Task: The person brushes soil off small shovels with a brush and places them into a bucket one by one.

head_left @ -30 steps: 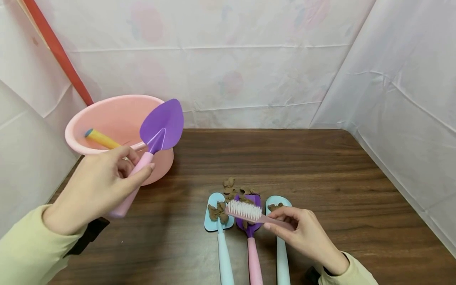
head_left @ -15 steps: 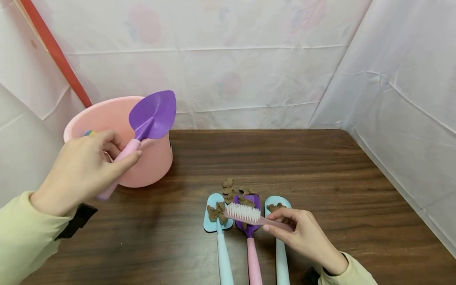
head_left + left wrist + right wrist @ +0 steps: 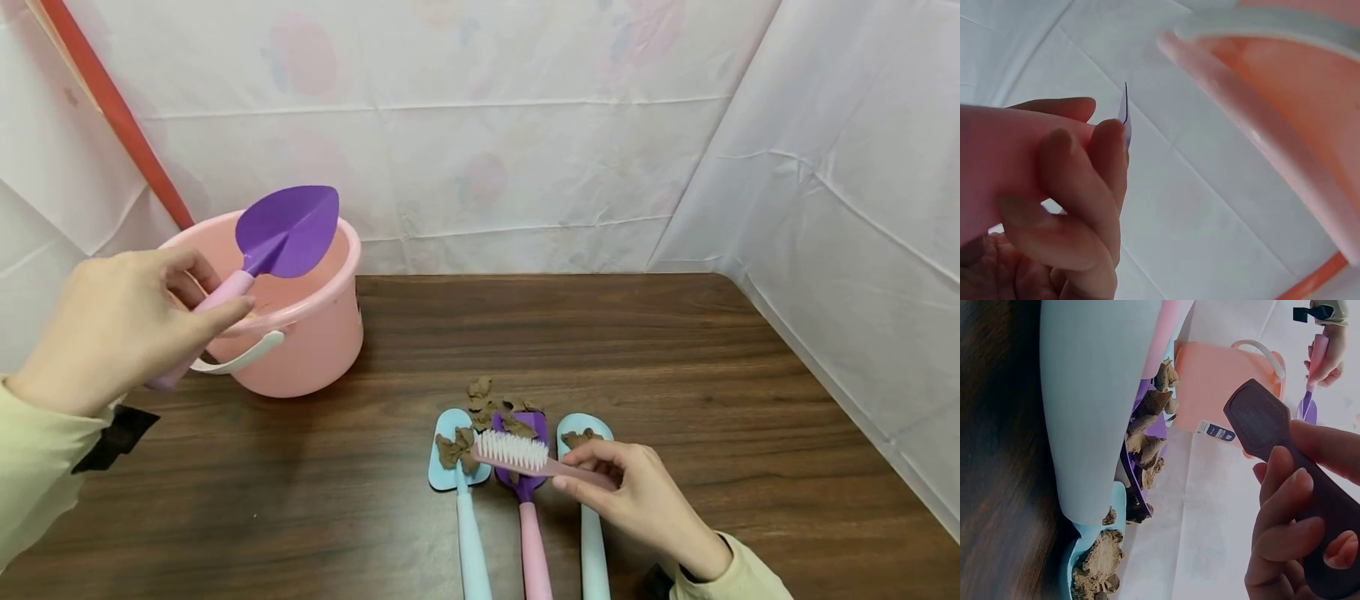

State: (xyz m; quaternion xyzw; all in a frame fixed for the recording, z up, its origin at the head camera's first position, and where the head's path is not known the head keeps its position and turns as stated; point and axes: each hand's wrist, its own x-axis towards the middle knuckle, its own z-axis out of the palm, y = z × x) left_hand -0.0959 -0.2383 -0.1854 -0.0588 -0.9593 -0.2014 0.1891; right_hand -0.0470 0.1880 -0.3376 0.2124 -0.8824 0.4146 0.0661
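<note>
My left hand (image 3: 123, 321) grips the pink handle of a trowel, whose purple leaf-shaped blade (image 3: 288, 229) points up and overlaps the pink bucket (image 3: 322, 350) in the head view. In my right hand (image 3: 637, 500) a pink-handled brush (image 3: 513, 450) is pinched, white bristles facing up, above three toy shovels. These are a light blue shovel (image 3: 472, 542) on the left, a purple one with a pink handle (image 3: 534, 546) in the middle, and another light blue shovel (image 3: 594, 550) to the right. Brown crumbly clumps (image 3: 1147, 428) lie on their blades.
More brown clumps (image 3: 480, 387) lie on the wooden table (image 3: 675, 350) just beyond the shovels. The bucket, with its white handle (image 3: 251, 354) hanging down in front, stands at the back left. White sheets (image 3: 450, 150) enclose the table at the back and sides.
My left hand has carried the trowel left and slightly up, across the bucket. The bucket has turned upright from a tilt, and its white handle now shows. The right hand stays nearly still.
</note>
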